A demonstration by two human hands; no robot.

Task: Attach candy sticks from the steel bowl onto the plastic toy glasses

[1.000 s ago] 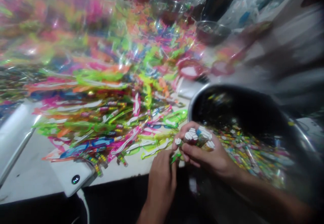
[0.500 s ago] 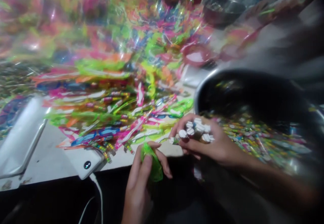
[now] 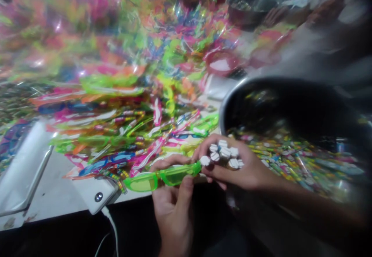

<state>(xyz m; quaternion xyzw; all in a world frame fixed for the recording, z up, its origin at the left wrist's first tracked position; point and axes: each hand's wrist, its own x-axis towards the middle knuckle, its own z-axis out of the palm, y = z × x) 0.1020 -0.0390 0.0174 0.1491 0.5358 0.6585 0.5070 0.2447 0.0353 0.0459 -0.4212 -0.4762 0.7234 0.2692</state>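
Note:
Green toy glasses [image 3: 176, 175] with tinted lenses lie across my left hand [image 3: 177, 203], pinched between the thumb and fingers, front toward me. My right hand [image 3: 232, 168] is closed around a bundle of small sticks with white ends [image 3: 223, 152]. The right end of the glasses meets the fingertips of my right hand, close to the white ends. Beyond my hands spreads a pile of colourful glasses [image 3: 107, 158] in pink, blue, green and orange, with small coloured tubes among them.
A big metal bowl [image 3: 222, 112] holding many small coloured sticks stands on the right. A white power bank [image 3: 97, 193] with a cable sits at the table's front edge, near a silvery packet [image 3: 24, 168]. Another person's hand [image 3: 327, 9] is at the far right, by a smaller bowl [image 3: 251, 15].
My left hand has turned the green glasses from end-on to lengthwise, bringing them up to my right hand. My right hand keeps its bundle and has barely moved.

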